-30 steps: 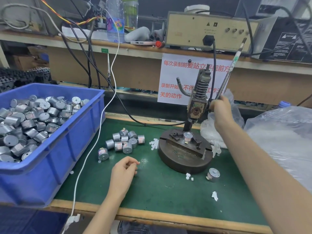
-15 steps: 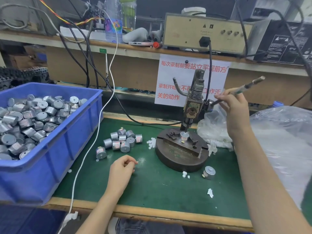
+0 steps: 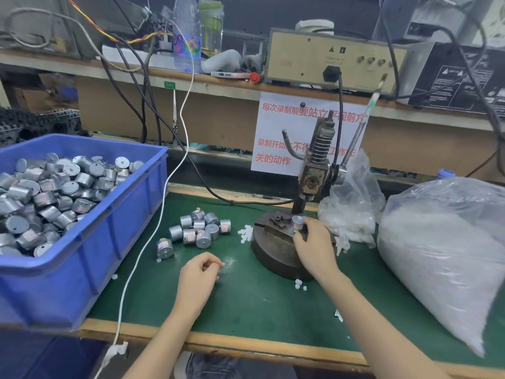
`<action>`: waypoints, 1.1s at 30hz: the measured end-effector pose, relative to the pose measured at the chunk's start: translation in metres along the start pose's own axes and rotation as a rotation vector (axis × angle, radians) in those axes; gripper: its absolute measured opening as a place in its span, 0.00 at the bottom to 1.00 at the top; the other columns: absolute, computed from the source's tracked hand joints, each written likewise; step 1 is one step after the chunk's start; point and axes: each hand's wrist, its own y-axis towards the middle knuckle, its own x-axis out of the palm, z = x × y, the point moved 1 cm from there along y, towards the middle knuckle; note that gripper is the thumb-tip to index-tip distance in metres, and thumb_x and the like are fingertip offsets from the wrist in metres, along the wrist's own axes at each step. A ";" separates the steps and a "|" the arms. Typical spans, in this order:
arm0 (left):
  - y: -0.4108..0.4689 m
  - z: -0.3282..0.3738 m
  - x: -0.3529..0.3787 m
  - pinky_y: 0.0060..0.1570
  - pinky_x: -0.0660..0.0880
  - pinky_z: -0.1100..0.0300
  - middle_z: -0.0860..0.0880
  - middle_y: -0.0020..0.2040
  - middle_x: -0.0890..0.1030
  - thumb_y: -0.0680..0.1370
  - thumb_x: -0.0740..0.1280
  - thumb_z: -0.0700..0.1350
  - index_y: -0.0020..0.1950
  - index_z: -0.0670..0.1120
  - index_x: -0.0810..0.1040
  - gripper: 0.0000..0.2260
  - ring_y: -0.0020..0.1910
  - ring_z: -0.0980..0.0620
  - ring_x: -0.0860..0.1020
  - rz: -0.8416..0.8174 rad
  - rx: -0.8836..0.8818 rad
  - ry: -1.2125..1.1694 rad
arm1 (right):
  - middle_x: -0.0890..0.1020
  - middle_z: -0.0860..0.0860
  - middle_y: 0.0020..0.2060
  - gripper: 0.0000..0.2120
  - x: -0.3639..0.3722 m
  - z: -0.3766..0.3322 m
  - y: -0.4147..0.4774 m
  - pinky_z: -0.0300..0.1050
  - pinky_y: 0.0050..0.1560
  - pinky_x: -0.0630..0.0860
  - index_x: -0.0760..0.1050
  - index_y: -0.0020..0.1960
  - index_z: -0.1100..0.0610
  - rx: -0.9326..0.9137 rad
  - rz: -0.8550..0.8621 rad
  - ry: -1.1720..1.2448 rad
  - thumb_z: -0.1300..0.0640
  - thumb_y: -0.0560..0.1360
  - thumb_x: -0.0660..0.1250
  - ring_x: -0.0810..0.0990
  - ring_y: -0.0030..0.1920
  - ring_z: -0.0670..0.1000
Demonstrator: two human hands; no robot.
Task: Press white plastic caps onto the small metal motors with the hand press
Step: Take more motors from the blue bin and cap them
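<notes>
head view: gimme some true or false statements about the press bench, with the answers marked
1. The right hand grips the small silver metal motor seated on the dark round press base. True.
2. A cluster of loose silver motors lies on the green mat between the blue plastic bin and the press base. True.
3. The blue plastic bin is empty. False: it is heaped with silver motors.
4. The right hand holds the press's lever. False: the long metal lever stands up with no hand on it.
</notes>
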 end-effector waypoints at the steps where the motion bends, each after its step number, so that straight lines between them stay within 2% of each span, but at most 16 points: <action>1: 0.000 0.000 0.000 0.36 0.71 0.60 0.49 0.29 0.76 0.73 0.61 0.32 0.33 0.46 0.77 0.13 0.30 0.53 0.74 0.001 0.001 -0.001 | 0.74 0.57 0.63 0.18 0.004 -0.002 0.001 0.48 0.67 0.63 0.70 0.65 0.63 -0.023 -0.014 -0.023 0.60 0.76 0.60 0.69 0.65 0.56; 3: 0.000 0.000 0.000 0.38 0.72 0.59 0.50 0.30 0.76 0.73 0.61 0.32 0.33 0.46 0.77 0.13 0.31 0.52 0.74 0.005 0.003 -0.006 | 0.71 0.56 0.68 0.21 0.007 -0.004 0.008 0.49 0.72 0.58 0.66 0.69 0.61 -0.044 -0.022 -0.096 0.56 0.78 0.60 0.64 0.70 0.55; 5: 0.000 0.000 0.000 0.38 0.72 0.59 0.50 0.30 0.76 0.73 0.61 0.32 0.33 0.46 0.77 0.13 0.31 0.52 0.74 0.007 0.000 -0.006 | 0.70 0.55 0.68 0.21 0.008 -0.005 0.015 0.51 0.72 0.57 0.66 0.70 0.60 -0.056 -0.050 -0.164 0.54 0.78 0.60 0.65 0.70 0.55; 8: 0.000 -0.001 0.000 0.38 0.72 0.58 0.49 0.31 0.76 0.73 0.61 0.32 0.33 0.46 0.77 0.13 0.32 0.51 0.74 0.007 -0.002 -0.002 | 0.75 0.54 0.63 0.17 0.005 -0.005 0.015 0.49 0.69 0.62 0.70 0.66 0.59 -0.114 -0.005 -0.252 0.56 0.78 0.61 0.71 0.64 0.53; 11: 0.000 -0.001 0.000 0.39 0.72 0.57 0.49 0.31 0.76 0.73 0.61 0.32 0.33 0.46 0.77 0.13 0.32 0.52 0.74 0.005 0.000 -0.005 | 0.77 0.53 0.60 0.14 0.002 -0.001 0.009 0.50 0.68 0.62 0.74 0.63 0.58 -0.166 0.048 -0.286 0.59 0.78 0.61 0.73 0.61 0.52; 15: -0.001 -0.001 -0.001 0.38 0.71 0.59 0.50 0.31 0.77 0.73 0.61 0.33 0.34 0.46 0.78 0.13 0.33 0.52 0.75 0.002 0.009 0.005 | 0.79 0.53 0.59 0.13 -0.004 0.004 0.004 0.51 0.68 0.64 0.75 0.62 0.59 -0.196 0.030 -0.249 0.60 0.78 0.62 0.74 0.61 0.52; 19: -0.001 -0.001 -0.001 0.36 0.71 0.61 0.50 0.31 0.77 0.73 0.60 0.33 0.34 0.46 0.77 0.13 0.32 0.53 0.75 0.001 0.003 0.011 | 0.78 0.54 0.56 0.12 -0.015 0.011 -0.003 0.42 0.60 0.67 0.76 0.59 0.59 -0.197 -0.012 -0.110 0.59 0.77 0.65 0.73 0.59 0.52; 21: -0.002 -0.001 -0.001 0.36 0.72 0.62 0.50 0.31 0.77 0.73 0.60 0.33 0.34 0.46 0.77 0.13 0.32 0.53 0.75 -0.002 -0.005 0.000 | 0.78 0.53 0.54 0.11 -0.021 0.016 -0.010 0.36 0.55 0.65 0.76 0.58 0.59 -0.197 0.059 -0.012 0.59 0.76 0.66 0.73 0.56 0.51; 23: -0.003 0.000 -0.001 0.35 0.71 0.63 0.50 0.31 0.77 0.73 0.60 0.33 0.34 0.46 0.77 0.12 0.32 0.53 0.75 -0.007 -0.003 0.001 | 0.77 0.54 0.52 0.11 -0.031 0.023 -0.015 0.32 0.52 0.63 0.77 0.57 0.58 -0.137 0.211 0.097 0.60 0.75 0.67 0.72 0.53 0.49; 26: -0.003 0.001 -0.002 0.35 0.71 0.62 0.50 0.31 0.76 0.73 0.60 0.33 0.35 0.46 0.77 0.12 0.32 0.52 0.75 -0.011 0.001 0.005 | 0.77 0.57 0.53 0.11 -0.045 0.042 -0.019 0.42 0.56 0.66 0.78 0.56 0.60 -0.001 0.332 0.117 0.61 0.74 0.69 0.72 0.56 0.54; 30: -0.004 0.002 -0.002 0.35 0.71 0.62 0.50 0.31 0.76 0.73 0.60 0.33 0.34 0.46 0.77 0.13 0.32 0.53 0.75 -0.017 0.005 0.013 | 0.76 0.61 0.54 0.13 -0.051 0.072 -0.024 0.49 0.57 0.67 0.77 0.57 0.62 0.171 0.263 0.033 0.61 0.73 0.69 0.72 0.57 0.59; 33: -0.005 0.004 -0.002 0.35 0.71 0.61 0.50 0.30 0.76 0.73 0.60 0.32 0.34 0.46 0.77 0.13 0.31 0.53 0.74 -0.014 0.006 0.004 | 0.77 0.62 0.53 0.13 -0.049 0.088 -0.028 0.49 0.53 0.69 0.78 0.56 0.62 0.239 0.156 -0.013 0.60 0.72 0.70 0.74 0.55 0.59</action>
